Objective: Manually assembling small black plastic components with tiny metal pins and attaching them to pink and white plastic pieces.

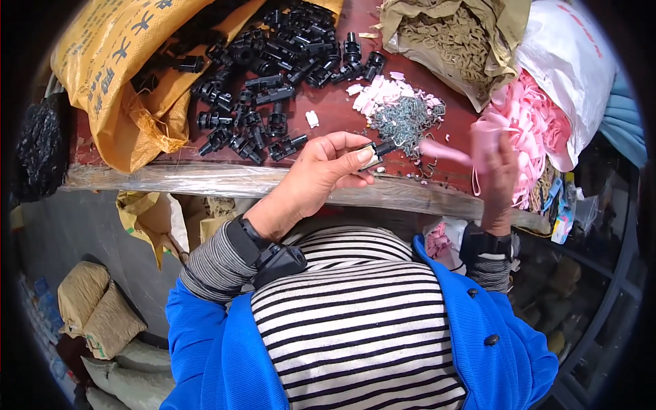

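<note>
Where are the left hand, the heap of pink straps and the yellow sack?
Left hand point(320, 162): head view, near the base of the thumb.
Heap of pink straps point(535, 126): head view, middle of the heap.
Yellow sack point(113, 121): head view, on its side.

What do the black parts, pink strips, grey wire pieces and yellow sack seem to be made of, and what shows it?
Black parts: probably moulded plastic, smooth with slight shine.
Pink strips: perhaps fabric or elastic, matte, looping softly.
Grey wire pieces: likely metal, dull, thin and tangled.
Yellow sack: likely woven plastic, slightly glossy, with loose threads at its edge.
</note>
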Available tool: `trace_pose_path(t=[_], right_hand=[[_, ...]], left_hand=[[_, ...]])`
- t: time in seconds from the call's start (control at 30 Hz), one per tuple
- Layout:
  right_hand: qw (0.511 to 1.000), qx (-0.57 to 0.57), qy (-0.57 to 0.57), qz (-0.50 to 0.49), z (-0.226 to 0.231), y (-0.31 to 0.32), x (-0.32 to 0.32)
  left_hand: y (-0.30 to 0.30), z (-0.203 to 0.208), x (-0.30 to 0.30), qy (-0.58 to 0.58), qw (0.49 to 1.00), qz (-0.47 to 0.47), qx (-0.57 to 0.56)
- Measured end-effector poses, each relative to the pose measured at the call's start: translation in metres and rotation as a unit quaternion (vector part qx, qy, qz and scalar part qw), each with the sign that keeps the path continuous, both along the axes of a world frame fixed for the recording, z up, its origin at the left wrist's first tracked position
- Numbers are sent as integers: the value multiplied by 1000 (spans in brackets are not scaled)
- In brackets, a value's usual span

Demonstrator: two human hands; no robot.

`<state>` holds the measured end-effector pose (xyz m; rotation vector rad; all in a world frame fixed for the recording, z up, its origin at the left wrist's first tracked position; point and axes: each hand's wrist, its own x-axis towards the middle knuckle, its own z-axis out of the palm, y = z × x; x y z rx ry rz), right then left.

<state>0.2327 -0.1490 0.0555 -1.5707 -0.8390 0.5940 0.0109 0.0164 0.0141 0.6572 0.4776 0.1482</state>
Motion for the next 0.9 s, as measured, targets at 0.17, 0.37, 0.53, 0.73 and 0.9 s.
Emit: trace_pose_path(t=[0.17,0.37,0.53,0.73,0.9], right_hand=[[947,-115,-146,261,9,42,-53],[922,-130,-182,317,14,53,-62],[911,-128,-189,343,17,59,-69],[910,-134,-205,336,13,63,-76],[906,-154,-202,339,3,65,-77]], left_hand=[[5,4,-8,-16,999,-18,39],[12,8,-15,-12,995,-69,78],[12,8,-14,13,989,-109,97],[15,2,-12,36,989,-113,84],[18,0,-9,44,992,-118,6]])
